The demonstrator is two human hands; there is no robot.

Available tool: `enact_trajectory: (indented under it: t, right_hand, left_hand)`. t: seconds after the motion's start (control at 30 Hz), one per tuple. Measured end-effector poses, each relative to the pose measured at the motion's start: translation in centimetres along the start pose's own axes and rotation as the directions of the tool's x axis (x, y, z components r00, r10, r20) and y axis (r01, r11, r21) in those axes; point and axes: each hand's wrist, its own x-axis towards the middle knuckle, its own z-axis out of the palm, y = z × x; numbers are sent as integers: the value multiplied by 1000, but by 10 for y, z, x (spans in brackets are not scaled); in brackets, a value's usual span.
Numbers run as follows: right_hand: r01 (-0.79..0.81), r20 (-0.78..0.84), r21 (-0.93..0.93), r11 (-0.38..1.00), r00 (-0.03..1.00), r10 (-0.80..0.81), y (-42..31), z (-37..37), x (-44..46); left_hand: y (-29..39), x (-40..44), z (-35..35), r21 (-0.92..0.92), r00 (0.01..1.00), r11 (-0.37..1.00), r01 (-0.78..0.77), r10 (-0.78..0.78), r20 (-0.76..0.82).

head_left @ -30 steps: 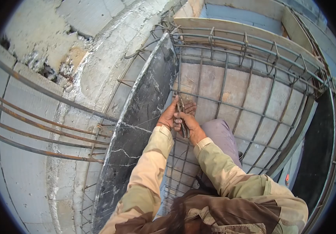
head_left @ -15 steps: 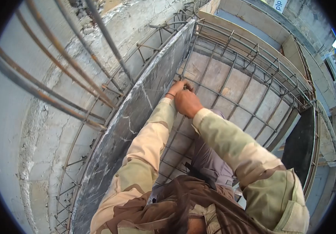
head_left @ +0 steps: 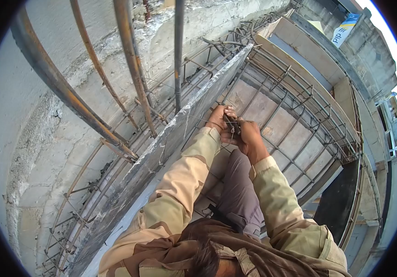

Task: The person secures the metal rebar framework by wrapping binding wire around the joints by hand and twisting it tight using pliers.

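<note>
My right hand (head_left: 249,136) is closed around dark pliers (head_left: 232,124), whose jaws point up toward my left hand. My left hand (head_left: 217,118) is curled beside the pliers, its fingertips close to the tool's head. Thin tie wire (head_left: 203,119) runs across my left hand toward the pliers; its exact grip is partly hidden by the fingers. Both hands are above the rebar grid (head_left: 279,123), close to the grey upright panel (head_left: 173,134).
Rusty rebars (head_left: 131,64) rise at the upper left, beside a rough concrete wall (head_left: 27,152). A rebar cage edge (head_left: 320,99) runs along the far side. A dark panel (head_left: 339,201) stands at the right. My leg (head_left: 240,194) is on the grid.
The view has shifted, and the panel and rebars sit differently in it. My hands have moved slightly apart, and the pliers and thin wire now show between them.
</note>
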Motion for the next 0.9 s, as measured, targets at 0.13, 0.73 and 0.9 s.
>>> enact_trajectory:
  t: [0.13, 0.73, 0.9]
  right_hand:
    - [254, 52, -814, 522, 928, -369, -33, 24, -35]
    - [180, 179, -982, -47, 983, 30, -146, 26, 14]
    - [411, 693, -530, -742, 714, -100, -143, 14, 11]
  left_hand:
    - [-4, -17, 17, 537, 983, 835, -121, 174, -50]
    - [-45, 104, 37, -692, 779, 568, -446, 627, 12]
    - [-47, 105, 46, -653, 834, 594, -471, 541, -109]
